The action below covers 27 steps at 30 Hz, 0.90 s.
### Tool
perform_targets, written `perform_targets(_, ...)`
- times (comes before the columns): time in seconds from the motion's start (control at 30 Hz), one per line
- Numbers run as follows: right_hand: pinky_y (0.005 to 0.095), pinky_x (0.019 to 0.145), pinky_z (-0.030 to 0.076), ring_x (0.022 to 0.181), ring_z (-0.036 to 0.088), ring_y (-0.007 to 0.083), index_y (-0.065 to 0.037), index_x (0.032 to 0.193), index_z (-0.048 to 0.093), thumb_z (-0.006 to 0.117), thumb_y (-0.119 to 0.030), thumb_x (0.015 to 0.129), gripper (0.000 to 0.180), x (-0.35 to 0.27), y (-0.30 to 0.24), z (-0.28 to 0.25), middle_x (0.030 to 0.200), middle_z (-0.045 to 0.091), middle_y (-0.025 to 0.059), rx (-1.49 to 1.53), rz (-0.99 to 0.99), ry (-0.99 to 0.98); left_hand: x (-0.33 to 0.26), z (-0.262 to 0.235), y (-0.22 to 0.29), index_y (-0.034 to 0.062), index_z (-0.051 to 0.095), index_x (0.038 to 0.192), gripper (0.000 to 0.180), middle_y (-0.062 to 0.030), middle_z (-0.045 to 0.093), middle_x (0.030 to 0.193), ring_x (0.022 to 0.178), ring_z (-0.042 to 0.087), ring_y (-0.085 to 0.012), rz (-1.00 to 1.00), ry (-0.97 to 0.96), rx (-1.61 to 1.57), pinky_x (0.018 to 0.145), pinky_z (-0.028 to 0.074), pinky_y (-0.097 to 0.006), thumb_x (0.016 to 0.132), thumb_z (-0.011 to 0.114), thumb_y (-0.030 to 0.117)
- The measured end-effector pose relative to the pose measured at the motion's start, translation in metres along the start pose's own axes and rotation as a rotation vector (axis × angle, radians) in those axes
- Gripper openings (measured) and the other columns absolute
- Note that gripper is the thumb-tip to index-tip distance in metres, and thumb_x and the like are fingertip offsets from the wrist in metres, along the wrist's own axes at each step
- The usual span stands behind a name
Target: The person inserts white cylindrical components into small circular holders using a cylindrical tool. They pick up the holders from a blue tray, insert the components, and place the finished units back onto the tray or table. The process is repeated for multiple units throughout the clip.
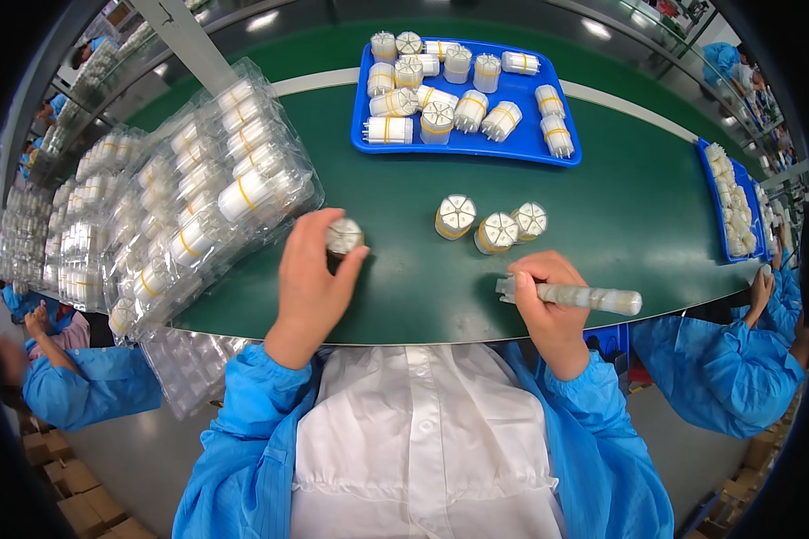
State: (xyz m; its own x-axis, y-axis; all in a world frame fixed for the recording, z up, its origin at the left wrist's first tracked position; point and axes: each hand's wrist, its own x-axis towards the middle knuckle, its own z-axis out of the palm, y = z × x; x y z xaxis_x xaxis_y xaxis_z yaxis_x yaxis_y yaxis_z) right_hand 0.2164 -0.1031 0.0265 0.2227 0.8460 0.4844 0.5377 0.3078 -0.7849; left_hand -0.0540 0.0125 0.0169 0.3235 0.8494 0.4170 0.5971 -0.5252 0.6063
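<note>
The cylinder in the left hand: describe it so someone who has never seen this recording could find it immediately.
On the green table, look below and left of the blue tray, to the left hand. The cylinder is upright in its fingers, pale wedge-patterned top showing. The three similar cylinders to its right stand clustered, with no hand around them.

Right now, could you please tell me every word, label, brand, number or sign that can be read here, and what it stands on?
No text can be read.
White cylinders: any marks on their tops are too small.
Tube in the right hand: no legible text.
</note>
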Motion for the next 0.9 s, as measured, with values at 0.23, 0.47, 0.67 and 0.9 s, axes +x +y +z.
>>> perform_targets(0.23,0.0343,0.065,0.052,0.074,0.066,0.0241,0.001,0.086,0.067,0.071,0.003,0.087,0.004,-0.01,0.002,0.001,0.084,0.068,0.0116,0.0,0.035,0.047,0.007,0.009,0.039,0.0002,0.057,0.131,0.056,-0.0164,0.058,0.132,0.118,0.057,-0.0347,0.204,0.054,0.234,0.1,0.045,-0.046,0.08,0.08,0.01)
perform_targets(0.47,0.0341,0.064,0.052,0.073,0.066,0.0241,0.001,0.087,0.068,0.071,0.002,0.087,0.004,-0.005,-0.008,0.0,0.085,0.069,0.0123,-0.014,-0.01,0.039,0.034,0.049,0.08,-0.0001,0.059,0.132,0.059,-0.0125,0.057,0.138,0.124,0.052,-0.0304,0.463,-0.006,0.377,0.101,0.042,-0.045,0.081,0.08,0.021)
perform_targets(0.67,0.0341,0.064,0.052,0.073,0.066,0.0241,0.001,0.087,0.068,0.071,0.003,0.087,0.004,-0.006,-0.006,0.001,0.083,0.069,0.0116,-0.018,0.014,0.024,0.043,0.069,0.046,0.0049,0.058,0.137,0.057,-0.0139,0.06,0.135,0.127,0.054,-0.0319,0.435,-0.157,0.184,0.104,0.042,-0.046,0.087,0.077,0.026)
perform_targets(0.9,0.034,0.063,0.052,0.072,0.066,0.0243,0.001,0.086,0.067,0.071,0.003,0.087,0.004,-0.006,-0.005,0.004,0.083,0.068,0.0119,0.0,0.041,-0.009,0.054,0.047,0.047,0.004,0.067,0.123,0.032,-0.013,0.067,0.123,0.116,0.061,-0.0326,0.292,0.017,-0.159,0.097,0.047,-0.046,0.093,0.068,0.017)
